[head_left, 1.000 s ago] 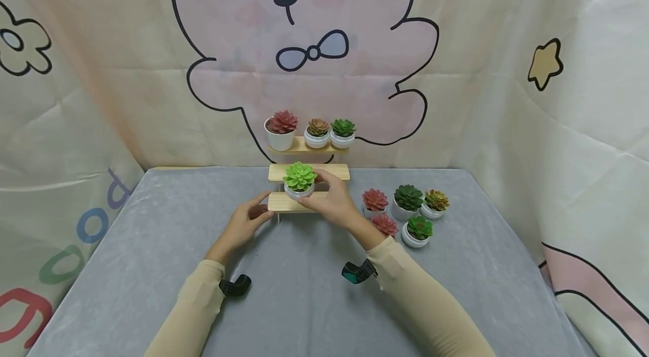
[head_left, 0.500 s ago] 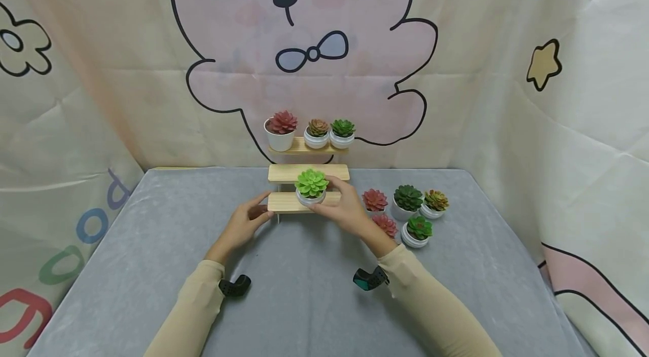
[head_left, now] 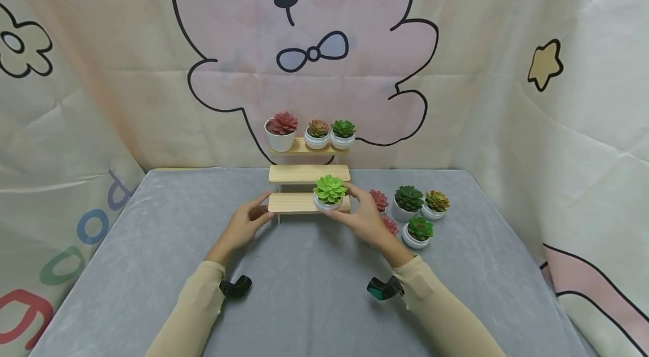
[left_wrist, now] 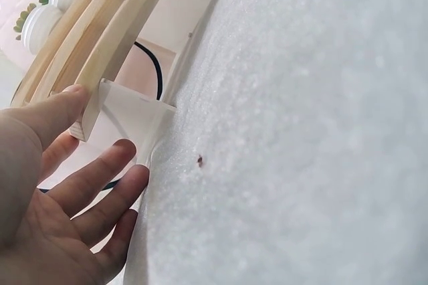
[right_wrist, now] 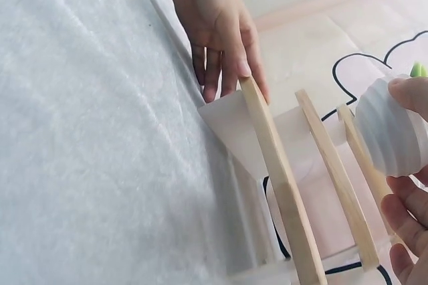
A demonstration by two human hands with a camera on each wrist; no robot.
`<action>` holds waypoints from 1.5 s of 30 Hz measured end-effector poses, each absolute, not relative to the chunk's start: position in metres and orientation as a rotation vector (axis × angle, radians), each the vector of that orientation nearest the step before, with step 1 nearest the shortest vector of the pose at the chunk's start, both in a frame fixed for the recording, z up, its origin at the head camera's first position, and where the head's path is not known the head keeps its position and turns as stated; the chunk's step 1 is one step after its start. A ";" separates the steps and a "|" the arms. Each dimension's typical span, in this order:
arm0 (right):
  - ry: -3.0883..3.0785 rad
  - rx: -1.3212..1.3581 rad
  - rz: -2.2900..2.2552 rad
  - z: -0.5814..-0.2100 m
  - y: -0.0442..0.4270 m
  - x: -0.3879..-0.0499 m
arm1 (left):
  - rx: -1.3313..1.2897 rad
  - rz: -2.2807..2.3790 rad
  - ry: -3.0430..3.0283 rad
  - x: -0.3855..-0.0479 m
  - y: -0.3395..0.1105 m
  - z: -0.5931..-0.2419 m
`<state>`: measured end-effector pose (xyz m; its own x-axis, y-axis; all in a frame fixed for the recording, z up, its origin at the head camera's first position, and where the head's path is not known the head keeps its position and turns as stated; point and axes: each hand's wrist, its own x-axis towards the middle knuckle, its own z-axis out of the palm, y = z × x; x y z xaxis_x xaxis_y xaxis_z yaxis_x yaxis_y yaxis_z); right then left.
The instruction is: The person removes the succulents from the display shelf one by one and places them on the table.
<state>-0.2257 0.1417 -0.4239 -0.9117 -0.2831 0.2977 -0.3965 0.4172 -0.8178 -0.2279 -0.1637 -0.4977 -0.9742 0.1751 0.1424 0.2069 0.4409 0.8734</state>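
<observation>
My right hand grips a small white pot with a bright green artificial succulent in it. The pot is upright over the right end of the lowest board of a three-tier wooden display stand; in the right wrist view it hangs apart from that board. My left hand holds the left end of the same board. In the left wrist view its thumb lies on the board's edge, a finger sits behind the end, and the other fingers are spread.
The top board carries a red succulent, a brownish one and a green one. Right of the stand, several potted succulents stand on the grey cloth, among them a dark green one; my right hand partly covers two red ones. A printed curtain hangs behind.
My right hand has carried the bright green succulent rightward and slightly nearer, from mid-stand to the right end of the lowest board. The left hand has stayed on the stand.
</observation>
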 end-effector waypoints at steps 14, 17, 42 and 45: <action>-2.504 0.597 1.459 -0.431 0.172 -0.215 | -0.342 -1.611 -2.638 -0.227 -0.164 -0.498; -2.496 0.586 1.477 -0.430 0.178 -0.211 | -0.343 -1.603 -2.638 -0.227 -0.164 -0.498; -2.504 0.324 1.402 -0.438 0.239 -0.194 | -0.346 -1.580 -2.662 -0.224 -0.165 -0.495; -2.516 0.284 1.392 -0.438 0.246 -0.193 | -0.346 -1.587 -2.662 -0.223 -0.164 -0.494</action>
